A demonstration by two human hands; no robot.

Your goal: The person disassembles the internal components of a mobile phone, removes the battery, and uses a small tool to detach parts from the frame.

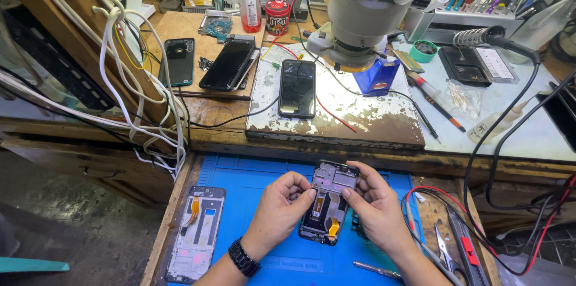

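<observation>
Both hands are on an opened phone (329, 202) lying back-up on the blue mat (252, 184). The left hand (279, 208) pinches its left edge with the fingertips, and the right hand (375, 205) is closed around the top right corner, thumb pressed on the frame. Looks like the mid-teardown stage to me: back cover off, board and an orange flex showing. The next move probably calls for a fine tool and a light touch near that flex.

Around it: a bare phone frame (197, 232) sits left of the mat, and tweezers (377, 270) lie just below the right wrist. Scissors (445, 256) and a cutter sit at right, tangled in red and black leads (480, 202). Up on the desk, a dark phone (297, 88) rests under the microscope (366, 10). Those leads are what crowd the right side.
</observation>
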